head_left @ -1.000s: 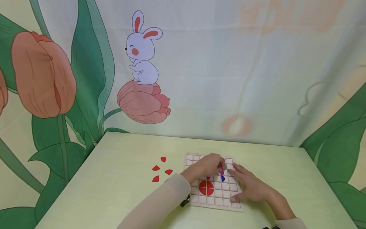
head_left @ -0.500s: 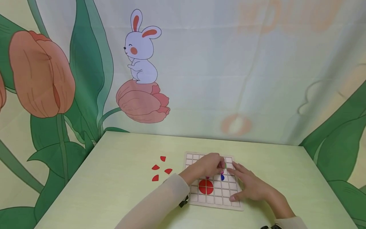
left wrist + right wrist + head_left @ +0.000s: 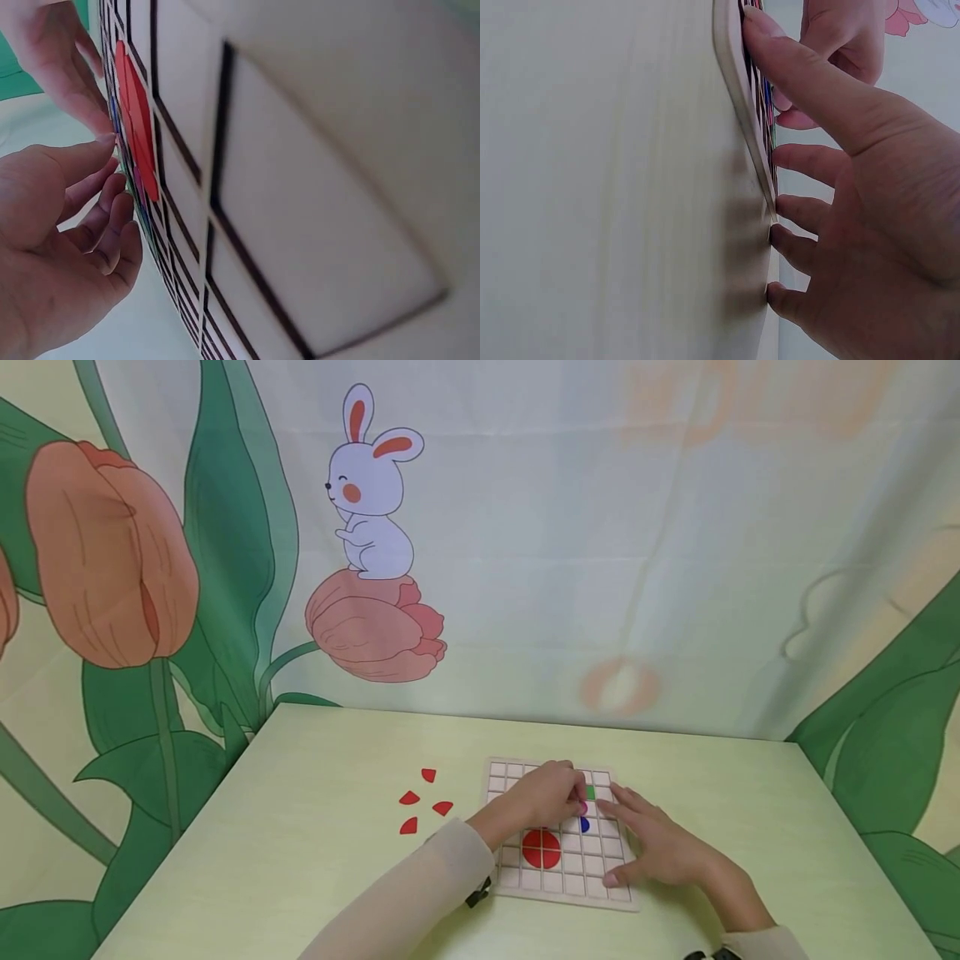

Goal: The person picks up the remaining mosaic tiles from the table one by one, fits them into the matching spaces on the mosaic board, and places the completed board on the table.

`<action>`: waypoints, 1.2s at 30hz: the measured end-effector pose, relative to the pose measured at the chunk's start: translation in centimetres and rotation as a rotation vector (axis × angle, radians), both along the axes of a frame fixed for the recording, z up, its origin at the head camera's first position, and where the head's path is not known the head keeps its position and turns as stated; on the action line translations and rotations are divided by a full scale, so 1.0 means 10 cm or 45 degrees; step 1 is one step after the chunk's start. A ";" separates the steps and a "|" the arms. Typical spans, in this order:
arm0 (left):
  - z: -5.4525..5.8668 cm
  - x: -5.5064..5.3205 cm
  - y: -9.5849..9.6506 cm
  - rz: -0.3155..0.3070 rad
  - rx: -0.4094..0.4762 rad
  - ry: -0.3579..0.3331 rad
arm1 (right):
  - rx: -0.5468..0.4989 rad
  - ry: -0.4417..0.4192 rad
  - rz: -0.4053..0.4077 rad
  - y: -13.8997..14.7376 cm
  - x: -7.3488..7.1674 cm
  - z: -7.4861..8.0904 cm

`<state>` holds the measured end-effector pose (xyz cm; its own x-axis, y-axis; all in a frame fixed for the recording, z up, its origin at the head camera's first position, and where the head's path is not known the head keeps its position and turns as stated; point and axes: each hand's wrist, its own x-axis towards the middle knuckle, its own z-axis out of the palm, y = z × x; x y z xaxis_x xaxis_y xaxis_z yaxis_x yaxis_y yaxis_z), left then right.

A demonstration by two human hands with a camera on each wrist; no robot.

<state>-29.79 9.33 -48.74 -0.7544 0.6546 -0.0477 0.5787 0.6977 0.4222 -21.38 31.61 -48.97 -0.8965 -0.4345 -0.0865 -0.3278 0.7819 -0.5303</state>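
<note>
A wooden grid board [image 3: 573,883] lies on the table. My left hand [image 3: 546,793] reaches over its far part, thumb and fingertips curled in at a small magenta piece [image 3: 583,809]. In the left wrist view, the left thumb [image 3: 86,159] comes down close to the grid opposite the bent fingers. A green piece [image 3: 590,792] and a blue piece [image 3: 585,825] sit in cells beside the magenta one. Red quarter pieces form a disc [image 3: 533,841] nearer me. My right hand [image 3: 663,850] rests spread along the right edge, its thumb [image 3: 780,46] on the board.
Several loose red quarter pieces [image 3: 408,797] lie on the pale table [image 3: 300,835] left of the board. Behind the table hangs a curtain [image 3: 510,568] printed with a rabbit and tulips. My left forearm crosses the board's left edge.
My left hand has drawn back slightly to the left, so more of the green piece shows. The right hand keeps its place at the edge, and the loose red pieces lie as before.
</note>
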 end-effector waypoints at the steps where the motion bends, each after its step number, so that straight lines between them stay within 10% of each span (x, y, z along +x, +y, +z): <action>1: 0.00 0.00 0.00 -0.002 -0.002 0.002 | -0.003 0.002 0.003 0.00 0.00 0.01; 10: 0.07 0.00 -0.08 0.004 0.029 -0.031 | -0.015 -0.007 -0.006 -0.01 0.01 0.02; 18: 0.29 -0.07 -0.61 0.011 0.077 0.022 | 0.017 -0.031 -0.041 -0.02 -0.01 -0.03; 36: 0.07 -0.28 -1.98 0.556 -0.001 0.021 | 0.030 -0.020 -0.036 -0.01 -0.02 -0.03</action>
<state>-32.64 -10.44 -47.99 -0.9611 0.2743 -0.0339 0.2362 0.8788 0.4147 -21.53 31.55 -49.30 -0.9070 -0.4065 -0.1103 -0.2970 0.8030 -0.5167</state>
